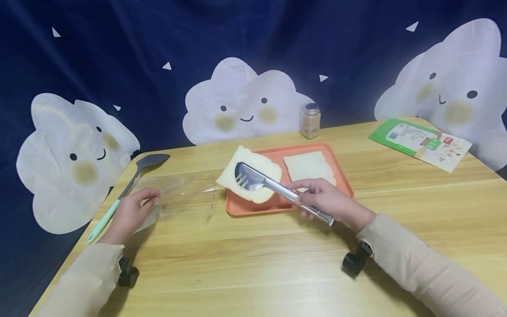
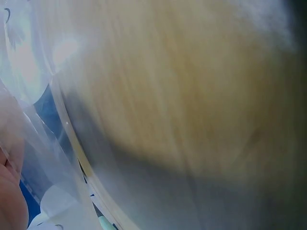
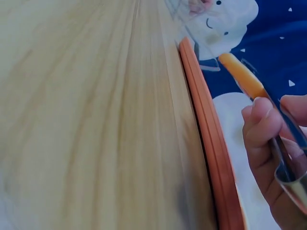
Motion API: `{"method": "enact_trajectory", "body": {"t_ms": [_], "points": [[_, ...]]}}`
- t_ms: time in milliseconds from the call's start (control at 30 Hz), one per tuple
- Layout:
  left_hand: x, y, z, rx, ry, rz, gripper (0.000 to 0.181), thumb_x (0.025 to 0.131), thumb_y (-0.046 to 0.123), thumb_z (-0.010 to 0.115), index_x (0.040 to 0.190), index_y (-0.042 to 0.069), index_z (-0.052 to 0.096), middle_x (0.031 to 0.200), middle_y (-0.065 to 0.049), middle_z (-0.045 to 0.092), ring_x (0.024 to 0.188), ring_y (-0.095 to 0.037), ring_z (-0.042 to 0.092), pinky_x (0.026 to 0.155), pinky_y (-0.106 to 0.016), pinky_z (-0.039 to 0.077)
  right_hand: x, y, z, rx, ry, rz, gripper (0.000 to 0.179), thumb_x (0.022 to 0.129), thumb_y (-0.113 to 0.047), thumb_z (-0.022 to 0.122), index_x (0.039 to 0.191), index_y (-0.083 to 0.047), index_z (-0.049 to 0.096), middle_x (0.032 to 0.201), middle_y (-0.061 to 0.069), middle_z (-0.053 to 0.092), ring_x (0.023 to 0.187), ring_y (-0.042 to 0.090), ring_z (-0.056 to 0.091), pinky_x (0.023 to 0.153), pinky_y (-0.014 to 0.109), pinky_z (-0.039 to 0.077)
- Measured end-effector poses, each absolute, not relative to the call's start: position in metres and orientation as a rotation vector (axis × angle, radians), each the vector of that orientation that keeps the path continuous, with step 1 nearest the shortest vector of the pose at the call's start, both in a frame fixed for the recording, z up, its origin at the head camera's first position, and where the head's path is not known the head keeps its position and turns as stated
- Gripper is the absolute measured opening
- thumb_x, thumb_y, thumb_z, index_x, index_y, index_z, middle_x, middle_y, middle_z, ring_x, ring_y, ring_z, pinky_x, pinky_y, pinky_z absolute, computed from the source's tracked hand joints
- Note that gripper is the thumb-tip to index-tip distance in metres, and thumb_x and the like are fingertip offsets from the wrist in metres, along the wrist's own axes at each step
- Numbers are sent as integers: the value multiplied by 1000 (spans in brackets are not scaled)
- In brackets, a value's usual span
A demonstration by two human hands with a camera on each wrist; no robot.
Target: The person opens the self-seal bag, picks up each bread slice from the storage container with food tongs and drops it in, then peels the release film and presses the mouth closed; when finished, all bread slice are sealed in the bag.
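Observation:
My right hand point(image 1: 322, 198) grips metal serving tongs point(image 1: 283, 190), seen also at the right of the right wrist view. The tongs clamp a slice of bread point(image 1: 253, 159), held tilted over the left part of an orange tray point(image 1: 343, 176). From the right wrist the slice point(image 3: 242, 75) shows edge-on with a brown crust. Another bread slice point(image 1: 310, 166) lies on the tray's right part. My left hand point(image 1: 132, 213) pinches a clear plastic bag point(image 1: 184, 193), whose open end stands close to the held slice. In the left wrist view the bag point(image 2: 53, 158) is partly blurred.
A spatula point(image 1: 148, 162) with a mint handle lies along the table's left edge. Behind the tray stands a small spice jar point(image 1: 310, 121) with a dark lid. A green and white packet point(image 1: 421, 143) lies at the back right. A dark blue cloud-print curtain point(image 1: 158, 26) hangs behind.

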State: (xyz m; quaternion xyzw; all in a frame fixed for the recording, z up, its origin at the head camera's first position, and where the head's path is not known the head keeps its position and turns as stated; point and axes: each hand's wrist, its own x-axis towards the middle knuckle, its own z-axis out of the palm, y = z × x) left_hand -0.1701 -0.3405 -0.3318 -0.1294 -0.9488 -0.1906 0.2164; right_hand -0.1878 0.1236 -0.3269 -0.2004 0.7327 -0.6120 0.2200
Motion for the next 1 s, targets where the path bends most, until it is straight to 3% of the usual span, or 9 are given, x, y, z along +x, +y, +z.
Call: {"method": "enact_trajectory", "body": {"t_ms": [267,500,733,1000], "points": [[-173,-340,-332,-395,-2573,-488,14,81,-5,65,93,2,68,88,-13,70,84,-27,62,71,-27,46,-192,121,-332,-552,1924,-1695,43,88,-1,48,130,5,46,84,22,65,56,13,57,48,24,48],[-177,-337,-333,-441,-2525,-506,16,79,-7,66,91,3,68,87,-12,70,81,-24,62,72,-7,39,-193,116,-333,-564,1919,-1668,42,88,-1,48,129,5,48,84,22,66,55,14,57,49,25,48],[-180,-331,-331,-438,-2534,-544,17,79,-8,66,92,3,69,89,-12,70,83,-27,63,72,-8,39,-190,108,-333,-540,1848,-1693,41,88,0,47,129,5,47,81,19,66,54,12,57,48,23,47],[-180,-327,-331,-419,-2601,-628,10,82,-1,66,90,5,68,87,-9,70,77,-4,57,63,-12,38,-180,100,-336,-458,1707,-1726,46,87,1,50,131,6,43,80,16,65,54,12,56,49,22,47]]}}
